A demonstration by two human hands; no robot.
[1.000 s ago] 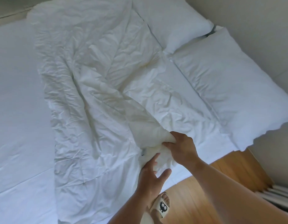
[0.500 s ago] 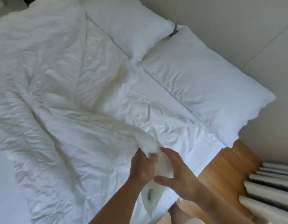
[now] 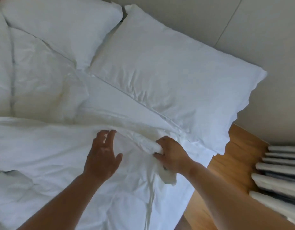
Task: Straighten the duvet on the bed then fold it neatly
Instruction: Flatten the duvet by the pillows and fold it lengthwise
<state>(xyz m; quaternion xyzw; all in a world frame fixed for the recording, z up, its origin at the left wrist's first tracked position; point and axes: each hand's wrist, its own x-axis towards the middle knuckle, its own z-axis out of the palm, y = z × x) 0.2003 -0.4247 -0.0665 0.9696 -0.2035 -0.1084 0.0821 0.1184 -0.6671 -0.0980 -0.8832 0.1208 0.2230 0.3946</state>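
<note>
Surroundings: I see 2 white pillows at the head of the bed (image 3: 189,193). Near pillow (image 3: 168,80) sits at 1 o'clock from the hands, far pillow (image 3: 60,27) at 11 o'clock, their corners overlapping. Wall (image 3: 209,19) runs behind both. Wood floor (image 3: 226,160) at 3 o'clock, ribbed radiator (image 3: 279,176) at 4 o'clock by frame edge. Strip of bare sheet (image 3: 120,100) lies btwn pillows and duvet. Near pillow's lower edge is just beside the gripped cloth.

Duvet (image 3: 44,155): white, heavily creased, covers the bed from 6 to 10 o'clock. Top edge turned back in a thick ridge running in from 9 o'clock.

R hand (image 3: 171,153): fingers curled, clamped on the bunched ridge end near the bed's side; loose cloth hangs under the palm.

L hand (image 3: 102,156): fingers straight, slightly apart, tips at the ridge. Can't tell if it presses down.
</note>
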